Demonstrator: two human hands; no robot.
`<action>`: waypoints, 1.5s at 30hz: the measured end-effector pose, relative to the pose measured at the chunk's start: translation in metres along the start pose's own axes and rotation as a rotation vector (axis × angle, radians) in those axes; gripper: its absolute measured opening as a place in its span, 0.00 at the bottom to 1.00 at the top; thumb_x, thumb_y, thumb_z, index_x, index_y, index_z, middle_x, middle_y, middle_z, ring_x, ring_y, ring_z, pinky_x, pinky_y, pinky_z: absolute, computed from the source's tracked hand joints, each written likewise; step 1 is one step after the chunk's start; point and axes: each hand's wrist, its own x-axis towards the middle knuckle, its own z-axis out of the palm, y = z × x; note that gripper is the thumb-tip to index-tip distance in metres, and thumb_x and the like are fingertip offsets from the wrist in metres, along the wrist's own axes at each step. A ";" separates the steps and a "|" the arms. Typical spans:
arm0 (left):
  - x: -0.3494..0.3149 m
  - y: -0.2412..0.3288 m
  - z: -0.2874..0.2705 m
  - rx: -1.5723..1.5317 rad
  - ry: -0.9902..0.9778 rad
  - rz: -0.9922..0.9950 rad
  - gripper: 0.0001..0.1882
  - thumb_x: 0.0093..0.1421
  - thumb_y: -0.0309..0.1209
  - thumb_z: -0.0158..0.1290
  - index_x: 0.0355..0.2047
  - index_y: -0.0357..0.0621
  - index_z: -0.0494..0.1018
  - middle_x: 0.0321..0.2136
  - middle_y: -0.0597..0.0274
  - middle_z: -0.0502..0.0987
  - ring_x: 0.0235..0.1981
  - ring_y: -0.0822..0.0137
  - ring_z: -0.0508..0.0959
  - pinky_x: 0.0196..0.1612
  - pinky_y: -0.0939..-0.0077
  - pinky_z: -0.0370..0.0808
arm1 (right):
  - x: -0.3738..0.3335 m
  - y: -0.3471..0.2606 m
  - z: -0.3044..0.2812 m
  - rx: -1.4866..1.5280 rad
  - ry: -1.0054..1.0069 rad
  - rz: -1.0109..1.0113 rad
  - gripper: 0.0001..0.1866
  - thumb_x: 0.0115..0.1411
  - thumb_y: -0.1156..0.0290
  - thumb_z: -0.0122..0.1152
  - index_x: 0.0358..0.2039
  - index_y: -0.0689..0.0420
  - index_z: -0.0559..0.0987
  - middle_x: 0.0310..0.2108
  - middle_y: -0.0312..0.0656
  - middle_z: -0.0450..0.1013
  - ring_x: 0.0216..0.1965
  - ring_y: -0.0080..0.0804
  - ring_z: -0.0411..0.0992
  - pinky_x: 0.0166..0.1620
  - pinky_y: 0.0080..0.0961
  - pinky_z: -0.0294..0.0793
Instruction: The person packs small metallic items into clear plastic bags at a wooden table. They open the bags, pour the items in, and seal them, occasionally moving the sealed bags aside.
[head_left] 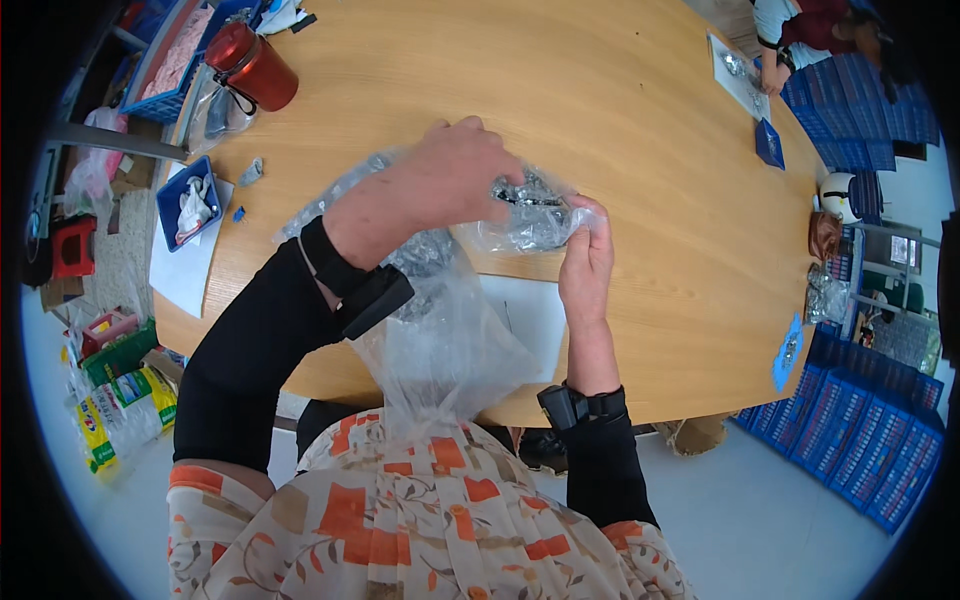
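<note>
Plastic bag (520, 238): clear, with dark, shiny contents (540, 198), it lies between the hands over the desk (690, 300), long axis running roughly left to right.
Right hand (588, 250): thumb and fingers pinch the bag's right end.
Left hand (450, 175): nearer the contents, fingers curled at the opening; whether they grip anything cannot be told.
Nearer the body: white sheet (545, 320).

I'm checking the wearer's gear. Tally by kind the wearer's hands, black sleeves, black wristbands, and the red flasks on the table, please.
Hands: 2 (left hand, right hand, both at the plastic bag)
Black sleeves: 2 (left sleeve, right sleeve)
Black wristbands: 2 (left wristband, right wristband)
Red flask: 1
Total: 7
</note>
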 end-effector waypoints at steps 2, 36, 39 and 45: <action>0.002 0.007 0.003 0.089 0.027 -0.047 0.14 0.49 0.38 0.62 0.37 0.53 0.82 0.33 0.64 0.78 0.45 0.59 0.73 0.48 0.62 0.68 | -0.003 -0.004 0.001 -0.023 0.000 -0.021 0.15 0.68 0.80 0.38 0.50 0.61 0.72 0.56 0.48 0.70 0.60 0.34 0.66 0.63 0.29 0.61; 0.002 -0.022 0.037 -0.609 0.133 -0.302 0.17 0.51 0.39 0.64 0.33 0.38 0.79 0.29 0.57 0.78 0.27 0.66 0.75 0.33 0.71 0.71 | 0.040 -0.025 0.004 -0.980 -0.272 -0.197 0.09 0.64 0.72 0.54 0.44 0.57 0.75 0.32 0.35 0.75 0.37 0.20 0.71 0.41 0.21 0.71; 0.004 -0.017 0.036 -0.564 0.124 -0.331 0.18 0.51 0.42 0.59 0.30 0.36 0.80 0.23 0.49 0.78 0.26 0.55 0.77 0.32 0.65 0.74 | 0.041 -0.056 0.012 -0.737 -0.366 0.141 0.16 0.61 0.72 0.55 0.51 0.58 0.75 0.33 0.41 0.77 0.42 0.25 0.74 0.43 0.25 0.73; 0.009 -0.007 0.027 -0.474 0.085 -0.348 0.21 0.49 0.44 0.57 0.29 0.35 0.80 0.24 0.43 0.79 0.29 0.47 0.80 0.35 0.59 0.76 | 0.050 -0.043 -0.009 -0.023 -0.642 0.294 0.29 0.57 0.68 0.64 0.59 0.59 0.70 0.35 0.43 0.78 0.42 0.31 0.76 0.45 0.28 0.75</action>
